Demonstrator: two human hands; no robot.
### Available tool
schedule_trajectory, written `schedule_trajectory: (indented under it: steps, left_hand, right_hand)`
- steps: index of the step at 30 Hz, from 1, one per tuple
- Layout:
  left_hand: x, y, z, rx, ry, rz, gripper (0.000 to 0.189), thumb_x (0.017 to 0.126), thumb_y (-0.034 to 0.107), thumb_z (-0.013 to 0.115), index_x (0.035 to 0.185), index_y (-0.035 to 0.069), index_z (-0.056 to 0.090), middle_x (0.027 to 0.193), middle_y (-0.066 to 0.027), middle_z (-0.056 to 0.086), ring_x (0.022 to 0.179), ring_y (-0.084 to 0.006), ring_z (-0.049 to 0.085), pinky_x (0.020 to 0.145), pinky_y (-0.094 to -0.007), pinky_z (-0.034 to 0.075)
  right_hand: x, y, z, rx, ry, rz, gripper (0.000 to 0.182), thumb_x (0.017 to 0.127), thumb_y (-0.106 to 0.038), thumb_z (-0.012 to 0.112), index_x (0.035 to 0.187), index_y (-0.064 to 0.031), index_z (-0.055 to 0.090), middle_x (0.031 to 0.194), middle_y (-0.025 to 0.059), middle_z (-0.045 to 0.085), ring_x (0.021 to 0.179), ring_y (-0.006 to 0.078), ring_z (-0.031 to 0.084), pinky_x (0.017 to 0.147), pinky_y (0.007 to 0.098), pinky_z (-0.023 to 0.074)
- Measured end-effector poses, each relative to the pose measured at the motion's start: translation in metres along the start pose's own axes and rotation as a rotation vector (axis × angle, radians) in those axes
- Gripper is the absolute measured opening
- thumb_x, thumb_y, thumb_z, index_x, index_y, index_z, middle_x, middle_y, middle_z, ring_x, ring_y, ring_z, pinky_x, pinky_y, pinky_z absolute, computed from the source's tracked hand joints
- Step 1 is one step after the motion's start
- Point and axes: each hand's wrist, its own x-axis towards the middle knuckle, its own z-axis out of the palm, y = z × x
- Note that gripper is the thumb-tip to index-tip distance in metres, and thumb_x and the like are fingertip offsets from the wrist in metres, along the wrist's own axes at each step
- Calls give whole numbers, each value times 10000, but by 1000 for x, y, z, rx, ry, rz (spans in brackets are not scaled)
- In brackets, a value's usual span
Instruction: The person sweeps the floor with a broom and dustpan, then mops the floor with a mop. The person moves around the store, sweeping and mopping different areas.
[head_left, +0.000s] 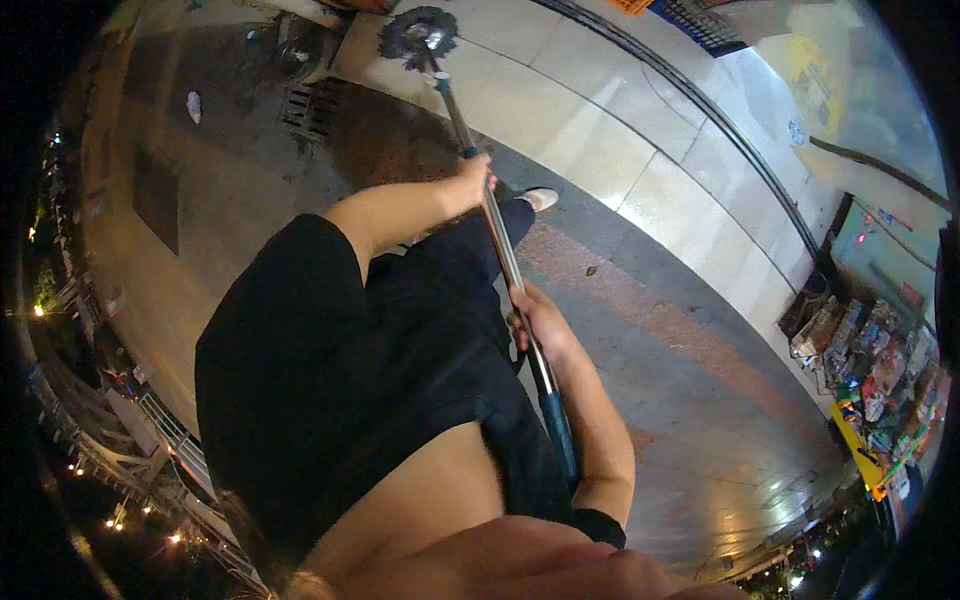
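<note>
A mop with a long metal pole (501, 240) runs from beside my body up to the top of the view. Its dark, stringy round head (418, 36) rests on the pale tiled step (592, 135). My left hand (478, 180) grips the upper part of the pole, just below a blue collar. Lower down, my right hand (536, 319) is closed around the pole, above the blue handle sleeve (556, 431) that lies along my forearm. Both hands are partly turned from view, so some fingers are hidden.
A drain grate (311, 109) lies in the wet dark pavement left of the step. A metal door track (720, 112) crosses the tiles. Packaged goods (877, 360) fill a rack at the right. Blue and orange crates (694, 26) stand at the top. One shoe (541, 198) is near the step's edge.
</note>
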Motion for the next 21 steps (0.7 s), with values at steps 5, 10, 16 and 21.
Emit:
schedule_trajectory:
  steps: [5,10,16,21]
  left_hand:
    - [-86,-42,109,261,-266,65,132,721,119,527,741,40,423,533,-57,427,378,-158,446,303,-284,356]
    - [-171,-112,166,617,-340,34,162,713,97,532,778,27,401,549,-67,434,362,-160,445,296,-289,357]
    - [-234,-210,218,901,-551,79,245,692,78,544,860,3,381,562,-89,449,364,-185,480,292,-305,375]
    - [-265,-297,276,1196,-680,102,310,672,62,548,934,-50,425,622,-127,504,407,-204,515,320,-309,401]
  right_hand:
    - [-68,20,-46,436,112,-54,317,868,-270,412,1143,-112,411,531,-25,369,365,56,318,326,174,257]
    - [-129,60,-52,742,323,-143,326,872,-248,414,1180,-149,376,517,-21,385,391,58,338,348,178,262]
    - [-172,90,-61,1180,426,-230,198,869,-293,412,1008,-153,404,524,1,388,377,76,340,336,189,278]
    - [-169,110,-100,1358,516,-361,314,889,-340,336,1154,-187,408,512,4,352,351,72,311,313,189,288]
